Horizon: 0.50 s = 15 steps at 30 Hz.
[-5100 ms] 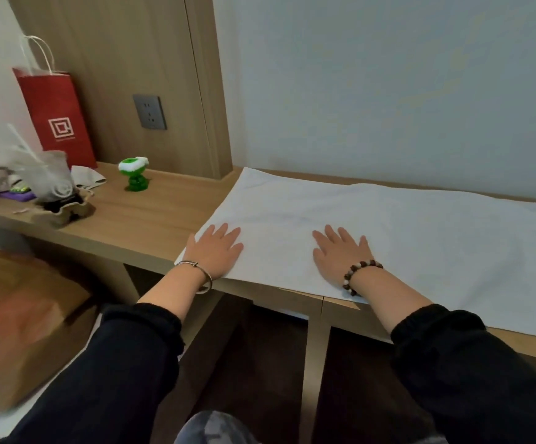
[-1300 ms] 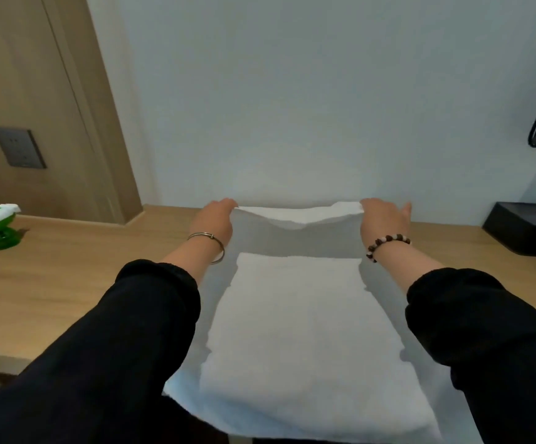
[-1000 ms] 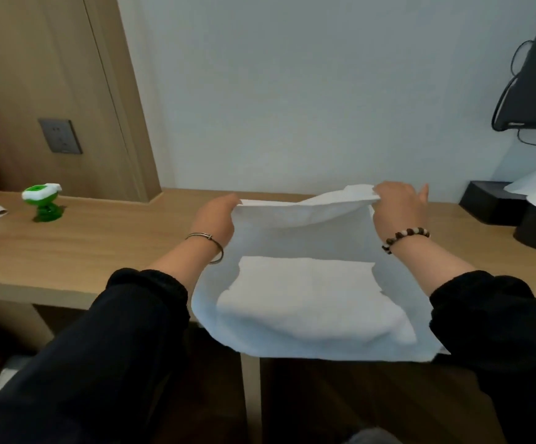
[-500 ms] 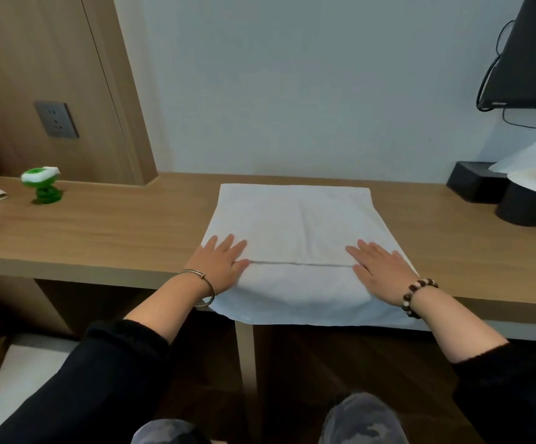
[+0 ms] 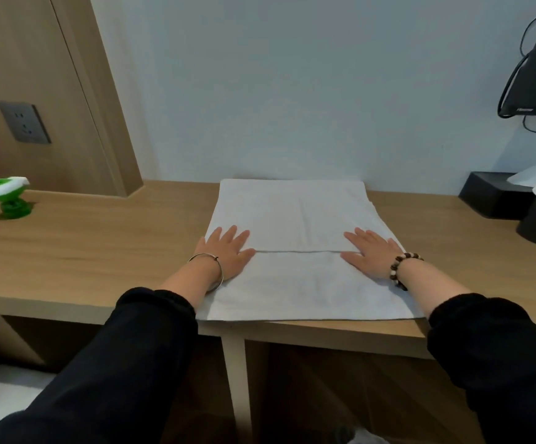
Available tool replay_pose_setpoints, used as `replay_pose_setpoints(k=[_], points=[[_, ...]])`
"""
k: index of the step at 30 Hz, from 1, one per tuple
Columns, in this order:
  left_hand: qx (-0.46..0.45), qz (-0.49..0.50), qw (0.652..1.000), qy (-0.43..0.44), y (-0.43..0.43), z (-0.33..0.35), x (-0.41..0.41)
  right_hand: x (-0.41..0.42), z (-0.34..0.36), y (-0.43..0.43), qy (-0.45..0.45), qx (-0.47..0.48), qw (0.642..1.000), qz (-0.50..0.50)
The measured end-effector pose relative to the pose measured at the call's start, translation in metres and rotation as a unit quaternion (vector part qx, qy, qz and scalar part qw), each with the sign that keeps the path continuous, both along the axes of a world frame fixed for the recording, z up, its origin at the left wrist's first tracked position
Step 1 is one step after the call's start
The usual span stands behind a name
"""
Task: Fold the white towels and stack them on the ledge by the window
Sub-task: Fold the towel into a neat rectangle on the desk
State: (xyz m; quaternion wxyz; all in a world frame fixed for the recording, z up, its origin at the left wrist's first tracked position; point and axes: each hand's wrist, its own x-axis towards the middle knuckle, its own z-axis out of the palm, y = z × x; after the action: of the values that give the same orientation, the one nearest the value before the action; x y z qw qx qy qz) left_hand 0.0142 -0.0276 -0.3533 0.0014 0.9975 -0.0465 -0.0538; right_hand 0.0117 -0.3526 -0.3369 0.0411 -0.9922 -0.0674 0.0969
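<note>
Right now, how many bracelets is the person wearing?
2: a silver metal bangle on the left wrist; a brown and white beaded bracelet on the right wrist. Black sleeves may hide others.

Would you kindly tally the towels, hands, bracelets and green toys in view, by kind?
Towels: 1, the white towel
Hands: 2, left hand and right hand, flat on it
Bracelets: 2, metal bangle and bead bracelet
Green toys: 1, the green toy
Total: 6

The light was soft and even, and a bit gray. The white towel (image 5: 292,216) looked dull, not shiny. Shadows on the desk (image 5: 100,251) were faint, but under it was dark. The picture looked a little fuzzy. Straight lines bent near the edges, like the wooden panel (image 5: 68,91).
</note>
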Motion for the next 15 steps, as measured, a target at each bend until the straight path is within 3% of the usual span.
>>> replay_pose_setpoints(k=[4,6,8,12,15], points=[[-0.009,-0.012,1.000,-0.001,-0.001,0.005,0.021,0.020,0.001,0.001,-0.012,0.023,1.000,-0.011],[-0.028,-0.037,0.999,-0.024,0.000,0.011,0.026,0.024,0.004,0.002,-0.033,0.043,0.998,-0.010],[0.007,-0.082,0.994,-0.068,0.002,0.020,0.024,0.024,0.010,0.003,-0.056,0.049,0.997,-0.003],[0.102,-0.091,0.982,-0.133,0.005,0.035,0.014,0.020,0.019,0.007,-0.126,-0.034,0.991,0.009],[0.039,-0.029,0.984,-0.174,0.001,0.047,0.012,0.015,0.030,0.015,-0.153,-0.100,0.983,-0.031]])
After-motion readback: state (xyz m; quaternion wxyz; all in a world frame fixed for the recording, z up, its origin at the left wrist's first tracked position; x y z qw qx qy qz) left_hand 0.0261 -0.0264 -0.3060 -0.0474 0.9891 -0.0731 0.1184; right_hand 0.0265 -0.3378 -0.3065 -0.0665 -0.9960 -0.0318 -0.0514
